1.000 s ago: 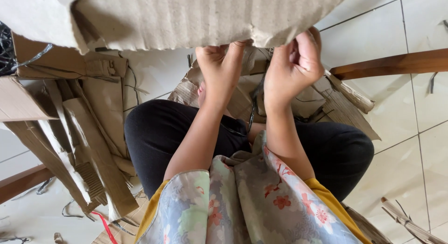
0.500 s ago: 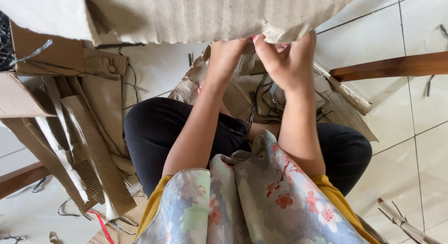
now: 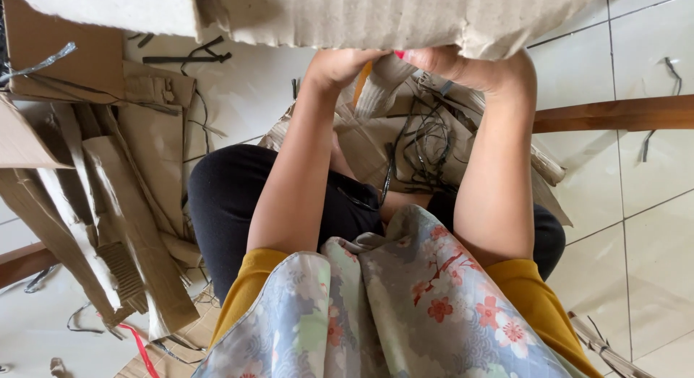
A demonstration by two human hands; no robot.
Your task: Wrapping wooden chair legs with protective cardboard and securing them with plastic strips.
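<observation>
Head view, looking down over the lap. A large sheet of corrugated cardboard (image 3: 376,16) is held up across the top of the frame, close to the camera. Its lower edge is ragged, and a torn seam is seen at upper left, where a paler piece overlaps.

The left hand (image 3: 340,66) is closed on the lower edge of the sheet, fingers curled up behind it. The right hand (image 3: 470,69) is likewise closed on the same edge, just beside the left; both arms are raised from the lap. The fingertips of both hands are hidden by the cardboard, so the exact pinch cannot be made out.

Below the hands, a heap of crumpled cardboard scraps and dark plastic strapping (image 3: 426,143) is seen on the tiled floor (image 3: 650,226) between the knees. To the left, long cardboard strips (image 3: 123,226) are piled, some showing their fluting. A wooden bar (image 3: 614,112) lies across the floor at right. A red strip (image 3: 141,349) shows at the bottom left.

Judgement on progress: much cardboard is already reduced to strips and scraps, as the piles suggest. The sheet in hand is large and mostly whole, so a good share of the work is judged to be left.
</observation>
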